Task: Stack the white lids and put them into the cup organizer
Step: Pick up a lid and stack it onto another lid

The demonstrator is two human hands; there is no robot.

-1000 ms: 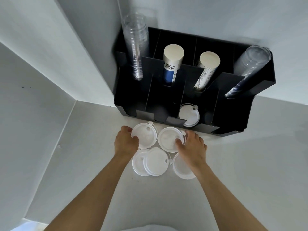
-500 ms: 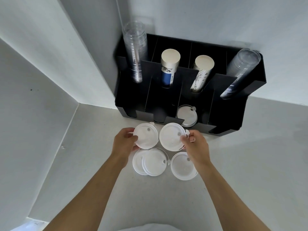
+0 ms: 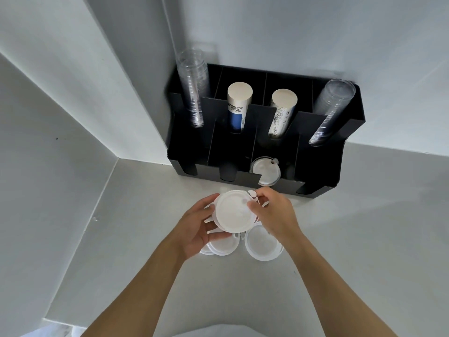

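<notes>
Setting: pale grey counter [image 3: 352,239] in a corner between plain white walls, seen from above.
Far left: bare wall and counter.
Left hand [image 3: 198,229]: palm up, fingers curled under and around the left rim of the held lids [image 3: 233,211], gripping them from below.
Held lids: white, round, lifted just above the counter between both hands; what looks like two nested together, exact count hard to tell.
Loose lids, left [image 3: 222,246]: overlapping pair on the counter, partly hidden beneath the left hand.
Loose lid, right [image 3: 263,244]: lying on the counter just beside the pair, under the right wrist.
Right hand [image 3: 273,215]: fingertips pinching the right rim of the held lids near the small sip tabs, closed on the edge.
Cup organizer [image 3: 340,147]: black, divided, against the back wall; clear cup stacks at both ends, two paper cup stacks between.
Lid in organizer [image 3: 264,170]: one white lid in the third front slot from the left.
Handling: likely very light, thin plastic, somewhat flexible and slick; rim firmer than the centre.
Best hold: opposite rim edges, light pressure, tabs aligned so the stack nests flat.
Risk: hard squeezing probably bows the lids or pops the stack apart.
</notes>
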